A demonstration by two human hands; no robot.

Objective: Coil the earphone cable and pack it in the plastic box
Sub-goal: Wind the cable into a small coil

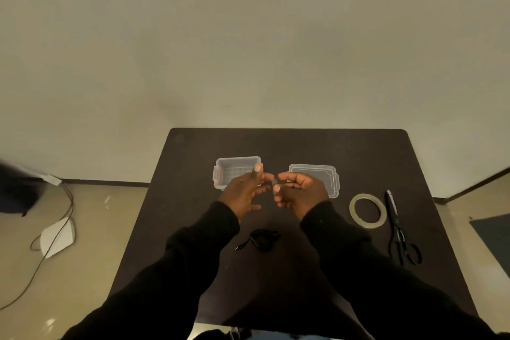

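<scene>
The black earphone cable (262,240) lies coiled in a small bundle on the dark table (193,201), its plug end sticking out to the left. The clear plastic box (229,171) stands open further back, partly hidden by my left hand (242,192). Its lid (328,176) lies to the right, behind my right hand (299,193). Both hands hover above the table, beyond the cable. Between them is a small translucent piece of tape (275,182). My right thumb and fingers pinch one end, and my left fingertips hold the other, with the remaining left fingers spread.
A roll of clear tape (356,211) lies flat at the right, with black scissors (400,237) beside it near the table's right edge. On the floor to the left are a white object (58,237) and a trailing cable (55,240).
</scene>
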